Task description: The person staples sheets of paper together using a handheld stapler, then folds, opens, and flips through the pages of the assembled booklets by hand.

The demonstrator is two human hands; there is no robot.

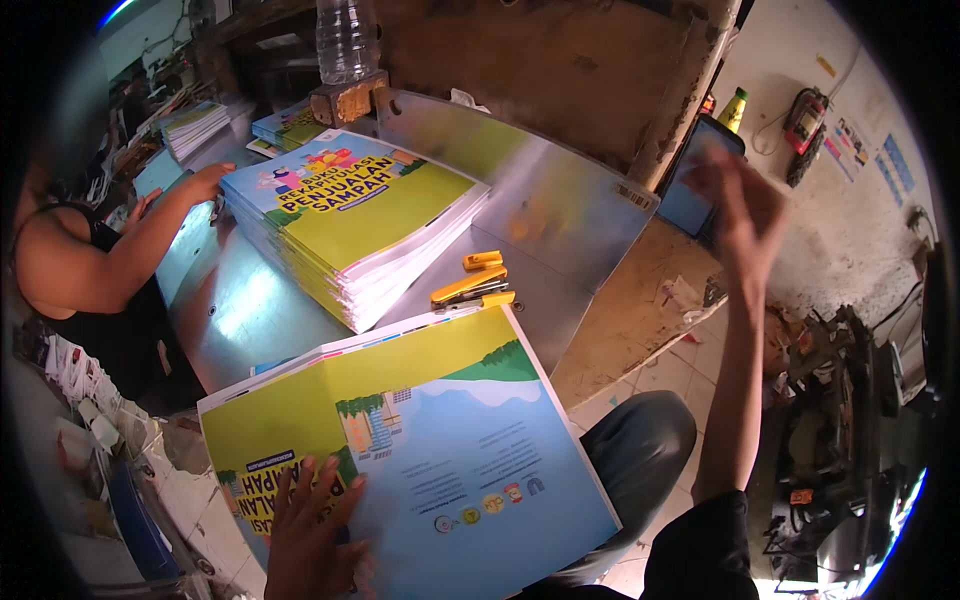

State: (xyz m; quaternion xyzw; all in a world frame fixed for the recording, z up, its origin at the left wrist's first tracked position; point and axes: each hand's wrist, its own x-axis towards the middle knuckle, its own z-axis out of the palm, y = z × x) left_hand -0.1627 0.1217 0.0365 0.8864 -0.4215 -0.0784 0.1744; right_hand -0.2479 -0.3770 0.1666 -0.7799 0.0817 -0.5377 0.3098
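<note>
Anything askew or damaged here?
Yes: the stack of booklets on the metal sheet looks uneven, page edges splaying at its near corner rather than lining up. The white wall at right has dark stains.

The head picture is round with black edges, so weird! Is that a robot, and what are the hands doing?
No robot here: these are a person's bare hands, seen by a wide fisheye camera worn on that person's head, looking down. It makes straight edges bend. The left hand rests on a spread-open booklet, cover side up. The right hand is raised and blurred, so I can't tell whether it holds anything. On the shiny metal table are a thick stack of booklets and a yellow stapler. Another person's hand is at the stack's left corner.
</note>
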